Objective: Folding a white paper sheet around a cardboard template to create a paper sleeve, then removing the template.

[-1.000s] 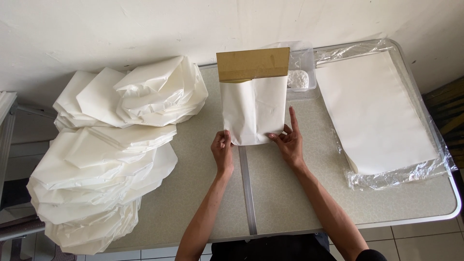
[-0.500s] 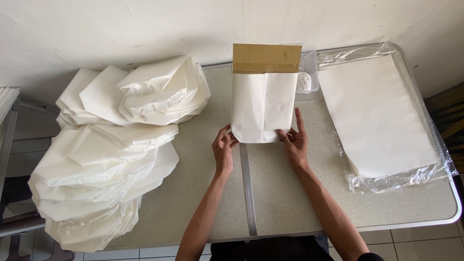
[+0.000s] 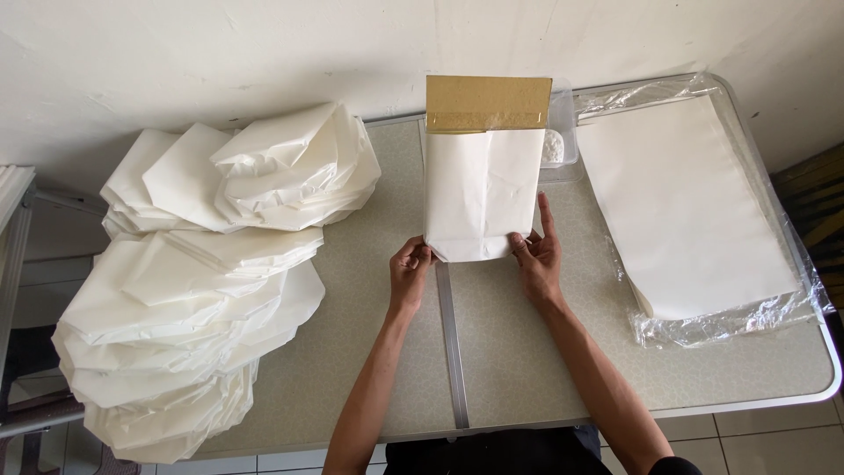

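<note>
grey speckled folding surface with a metal seam down the middle, pushed against a white wall; near edge and the front strip between the arms are bare. left hand pinches the lower left corner of one folded white paper bag, fingers closed on it. right hand holds the lower right corner, thumb on the paper, index finger stretched up along the bag's right edge. bag lies centred over the seam, its brown cardboard strip at the far end near the wall. left: two heaps of finished white bags, overhanging the left edge. right: one flat stack of white sheets in clear plastic wrap, close to the right rim. behind the bag: one small clear tub, partly hidden.
</note>
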